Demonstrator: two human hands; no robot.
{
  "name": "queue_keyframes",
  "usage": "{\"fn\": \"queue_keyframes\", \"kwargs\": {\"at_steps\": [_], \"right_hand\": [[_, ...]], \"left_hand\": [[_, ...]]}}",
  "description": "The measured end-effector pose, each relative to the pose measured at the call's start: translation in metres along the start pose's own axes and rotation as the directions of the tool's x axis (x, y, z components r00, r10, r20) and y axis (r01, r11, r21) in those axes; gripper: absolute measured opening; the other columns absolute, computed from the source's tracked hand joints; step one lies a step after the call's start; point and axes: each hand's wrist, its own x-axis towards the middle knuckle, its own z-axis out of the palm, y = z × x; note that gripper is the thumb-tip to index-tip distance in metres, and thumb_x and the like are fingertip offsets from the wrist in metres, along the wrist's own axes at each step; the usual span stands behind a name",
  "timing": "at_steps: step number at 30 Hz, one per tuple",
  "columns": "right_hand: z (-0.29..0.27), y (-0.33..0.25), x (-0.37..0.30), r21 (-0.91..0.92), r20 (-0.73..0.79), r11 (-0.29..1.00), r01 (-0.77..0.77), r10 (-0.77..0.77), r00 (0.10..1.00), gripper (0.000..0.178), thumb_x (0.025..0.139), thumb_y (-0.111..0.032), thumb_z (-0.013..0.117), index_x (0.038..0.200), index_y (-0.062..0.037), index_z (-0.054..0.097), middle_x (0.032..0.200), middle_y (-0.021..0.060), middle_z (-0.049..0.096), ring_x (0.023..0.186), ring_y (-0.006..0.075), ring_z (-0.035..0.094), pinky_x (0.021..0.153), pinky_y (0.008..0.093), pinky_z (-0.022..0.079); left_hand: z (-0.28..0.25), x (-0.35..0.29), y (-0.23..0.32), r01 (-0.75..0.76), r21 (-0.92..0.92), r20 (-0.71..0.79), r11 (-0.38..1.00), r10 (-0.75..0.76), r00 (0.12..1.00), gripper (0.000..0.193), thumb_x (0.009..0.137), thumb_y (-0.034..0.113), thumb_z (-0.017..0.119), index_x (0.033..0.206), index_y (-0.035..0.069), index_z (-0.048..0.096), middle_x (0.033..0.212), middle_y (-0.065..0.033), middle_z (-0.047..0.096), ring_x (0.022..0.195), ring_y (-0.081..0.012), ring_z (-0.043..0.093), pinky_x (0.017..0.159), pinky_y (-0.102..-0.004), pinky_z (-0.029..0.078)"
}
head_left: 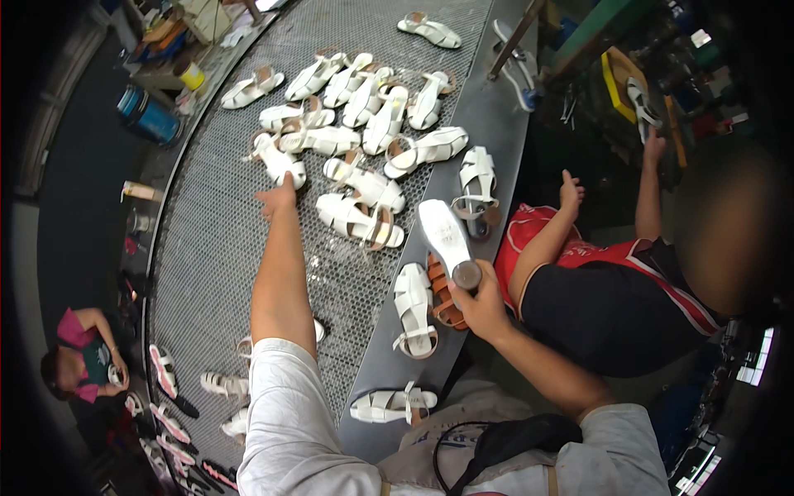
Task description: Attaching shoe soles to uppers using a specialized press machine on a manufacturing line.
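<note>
My right hand [485,307] grips a white sandal [442,227] by its heel end, turned so the pale sole and the round brown heel tip show. Far out over the mesh conveyor table [207,231], my left hand [279,195] touches the near end of another white sandal [277,157], its fingers apart. Several more white strappy sandals [385,124] lie in a loose group beyond and to the right of it. Beneath the shoe in my right hand, a brown strappy sandal [447,299] is partly covered. A white sandal [413,306] lies beside it on the grey metal ledge [376,364].
A co-worker [612,281] in dark and red clothing stands close on the right, arms reaching forward. Another person [83,355] is at the far left by a row of pink-and-white sandals [169,422]. A blue jug [149,114] stands beyond the table's left edge.
</note>
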Motion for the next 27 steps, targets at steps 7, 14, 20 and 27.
{"fn": "queue_keyframes", "kwargs": {"at_steps": [7,14,20,27], "right_hand": [[-0.038,-0.018,-0.031,0.028,0.153,0.998,-0.06,0.055,0.987,0.027,0.095,-0.011,0.074,0.116,0.0036,0.064,0.118,0.013,0.059,0.109,0.024,0.062,0.095,0.0352,0.049],[-0.063,-0.026,-0.067,0.094,0.258,0.99,-0.104,0.076,0.963,0.031,0.094,-0.012,0.076,0.118,0.0034,0.065,0.121,0.0138,0.061,0.109,0.0245,0.064,0.092,0.0366,0.051],[-0.068,-0.024,-0.084,0.074,0.146,0.997,0.006,-0.016,0.989,0.027,0.092,-0.012,0.075,0.116,-0.0006,0.067,0.112,0.0148,0.06,0.102,0.0319,0.062,0.091,0.0391,0.05],[-0.093,-0.075,-0.127,0.254,0.344,0.957,0.141,-0.225,0.912,0.024,0.095,-0.009,0.073,0.115,0.0013,0.064,0.114,0.0122,0.061,0.107,0.0247,0.063,0.094,0.0359,0.049]], "left_hand": [[0.018,0.037,0.006,-0.051,-0.453,0.169,0.89,0.142,0.975,0.098,0.079,0.022,0.086,0.153,-0.008,0.03,0.131,-0.0257,0.064,0.106,-0.0339,0.069,0.085,-0.0496,0.058],[-0.089,-0.032,-0.107,0.125,-0.555,0.431,0.822,0.156,0.889,0.042,0.082,0.004,0.073,0.12,-0.005,0.059,0.1,-0.0138,0.069,0.08,-0.0232,0.065,0.068,-0.0407,0.055],[-0.229,-0.195,-0.22,-0.437,-0.364,0.16,0.822,0.518,0.84,0.072,0.084,0.015,0.079,0.149,0.005,0.049,0.128,-0.0222,0.066,0.11,-0.0277,0.067,0.094,-0.0391,0.054],[-0.387,-0.332,-0.302,-0.339,-0.837,-0.22,0.429,0.304,0.927,0.059,0.091,0.002,0.071,0.147,0.002,0.051,0.131,-0.0183,0.063,0.115,-0.0304,0.067,0.1,-0.0425,0.058]]}}
